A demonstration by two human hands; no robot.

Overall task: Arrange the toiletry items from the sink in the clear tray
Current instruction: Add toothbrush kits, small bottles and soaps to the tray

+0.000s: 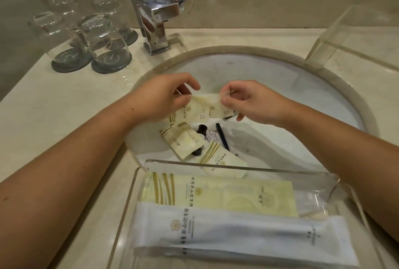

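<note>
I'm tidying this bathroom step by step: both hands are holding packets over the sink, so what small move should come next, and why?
Probably bring the cream packets, pinched between the left hand and right hand, toward you and lay them in the clear tray. It already holds a long yellow packet and a white packet, and more items still lie in the sink.

Pale yellow sachets (200,109), gold-striped; perhaps dark-blue stick (222,137)

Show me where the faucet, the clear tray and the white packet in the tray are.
faucet (155,20): head view, on the chrome body.
clear tray (237,168): head view, on the far rim.
white packet (248,234): head view, on its middle.
</note>
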